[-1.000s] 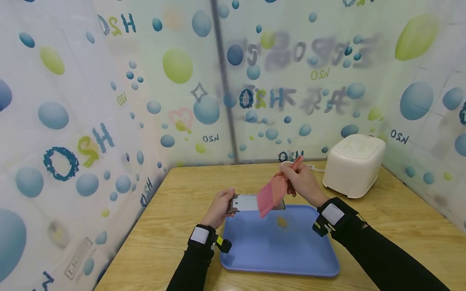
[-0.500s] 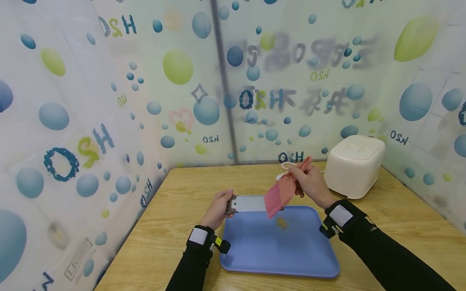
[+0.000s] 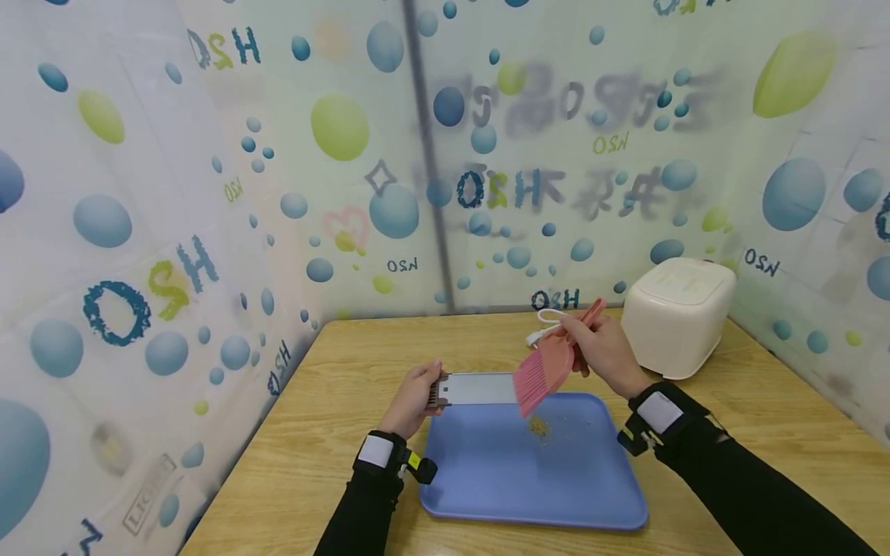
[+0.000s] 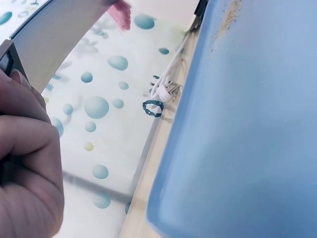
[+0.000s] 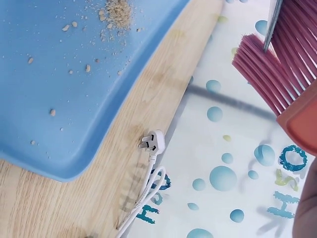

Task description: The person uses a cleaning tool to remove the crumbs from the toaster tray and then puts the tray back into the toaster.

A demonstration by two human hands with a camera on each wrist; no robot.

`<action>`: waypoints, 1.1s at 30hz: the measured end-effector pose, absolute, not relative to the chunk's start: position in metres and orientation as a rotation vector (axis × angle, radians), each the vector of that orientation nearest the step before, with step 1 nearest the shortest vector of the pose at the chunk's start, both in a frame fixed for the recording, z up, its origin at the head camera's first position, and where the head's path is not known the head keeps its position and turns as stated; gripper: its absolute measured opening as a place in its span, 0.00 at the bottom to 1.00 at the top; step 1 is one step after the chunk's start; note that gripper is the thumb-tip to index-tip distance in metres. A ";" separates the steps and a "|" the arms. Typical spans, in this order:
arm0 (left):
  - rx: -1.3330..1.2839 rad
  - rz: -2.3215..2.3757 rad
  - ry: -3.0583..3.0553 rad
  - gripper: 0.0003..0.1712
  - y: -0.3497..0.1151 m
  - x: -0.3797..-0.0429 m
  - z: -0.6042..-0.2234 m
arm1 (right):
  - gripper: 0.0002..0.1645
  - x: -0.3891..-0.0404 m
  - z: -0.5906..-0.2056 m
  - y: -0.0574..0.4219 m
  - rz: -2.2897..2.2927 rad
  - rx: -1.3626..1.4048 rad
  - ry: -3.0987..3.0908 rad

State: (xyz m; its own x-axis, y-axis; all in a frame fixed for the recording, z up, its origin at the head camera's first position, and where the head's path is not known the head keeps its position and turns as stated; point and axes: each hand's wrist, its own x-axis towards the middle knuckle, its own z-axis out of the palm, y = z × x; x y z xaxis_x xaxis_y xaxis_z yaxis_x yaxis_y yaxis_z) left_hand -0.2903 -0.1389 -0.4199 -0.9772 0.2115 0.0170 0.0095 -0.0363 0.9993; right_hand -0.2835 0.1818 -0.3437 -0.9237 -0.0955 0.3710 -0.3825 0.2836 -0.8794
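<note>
My left hand point(image 3: 412, 398) grips the left end of a flat metal crumb tray point(image 3: 480, 388), held level above the far edge of a blue tray point(image 3: 528, 494). With the right hand point(image 3: 606, 351) I hold a pink brush point(image 3: 555, 359) by its handle, tilted, bristles pointing down and left. The bristles point(image 5: 255, 69) straddle the crumb tray's edge in the right wrist view, at its right end. Curled fingers point(image 4: 25, 139) wrap the crumb tray's end in the left wrist view. A small heap of tan crumbs point(image 3: 538, 426) lies on the blue tray below, with scattered bits around it.
A cream toaster point(image 3: 677, 316) stands at the back right of the wooden table point(image 3: 368, 347). Its white cord and plug point(image 5: 154, 142) lie behind the blue tray. Patterned curtains point(image 3: 348, 193) enclose the table at the back and sides.
My right hand has drawn the brush to the right along the crumb tray, to its right end. The left hand and crumb tray have barely moved.
</note>
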 end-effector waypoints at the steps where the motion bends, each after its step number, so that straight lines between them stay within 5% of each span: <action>1: 0.240 2.155 2.075 0.23 -0.139 -0.290 -0.420 | 0.25 -0.283 -0.343 0.182 1.690 0.440 -2.305; 33: 0.199 2.158 2.110 0.23 -0.149 -0.290 -0.422 | 0.28 -0.282 -0.347 0.203 1.584 0.348 -2.304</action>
State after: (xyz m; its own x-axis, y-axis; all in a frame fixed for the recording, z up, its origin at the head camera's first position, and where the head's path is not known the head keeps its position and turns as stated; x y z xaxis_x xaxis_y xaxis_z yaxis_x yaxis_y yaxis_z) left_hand -0.2896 -0.1494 -0.4220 -0.9846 0.1745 0.0119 0.0080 -0.0230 0.9997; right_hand -0.2823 0.2033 -0.3469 -0.9182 -0.0180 0.3957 -0.3759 0.3544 -0.8562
